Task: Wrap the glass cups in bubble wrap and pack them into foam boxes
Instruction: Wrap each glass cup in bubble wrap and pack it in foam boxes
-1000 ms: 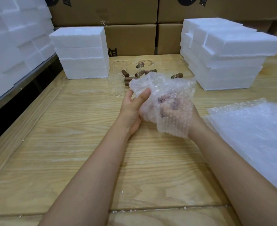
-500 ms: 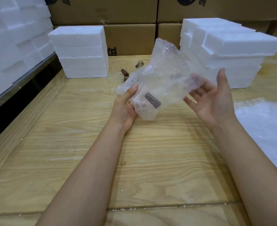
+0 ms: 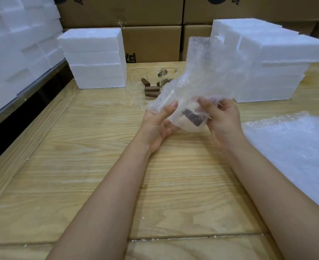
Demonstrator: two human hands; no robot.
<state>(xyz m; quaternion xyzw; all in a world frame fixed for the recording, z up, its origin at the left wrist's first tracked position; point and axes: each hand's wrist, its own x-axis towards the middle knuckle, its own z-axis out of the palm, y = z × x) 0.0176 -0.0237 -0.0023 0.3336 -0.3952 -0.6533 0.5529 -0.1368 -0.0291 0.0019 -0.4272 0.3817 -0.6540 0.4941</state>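
Note:
Above the wooden table I hold a glass cup with a brown handle [image 3: 192, 117], half rolled in a sheet of bubble wrap [image 3: 207, 72]. My left hand [image 3: 160, 122] cups the bundle from below and the left, thumb pressed on the wrap. My right hand [image 3: 220, 119] grips the wrap at the bundle's right side, fingers curled over it. The loose upper part of the sheet stands up towards the far side. Several bare glass cups [image 3: 138, 96] with brown handles [image 3: 152, 89] stand and lie at the back of the table.
White foam boxes are stacked at the back left [image 3: 94, 59] and back right [image 3: 271, 59], with more along the left edge [image 3: 14, 53]. A pile of bubble wrap sheets [image 3: 295, 147] lies on the right. Cardboard cartons [image 3: 151, 42] line the back.
My right hand has come in from the open position at the right and now grips the wrap beside the cup. The bundle sits slightly lower and the loose sheet end still points up.

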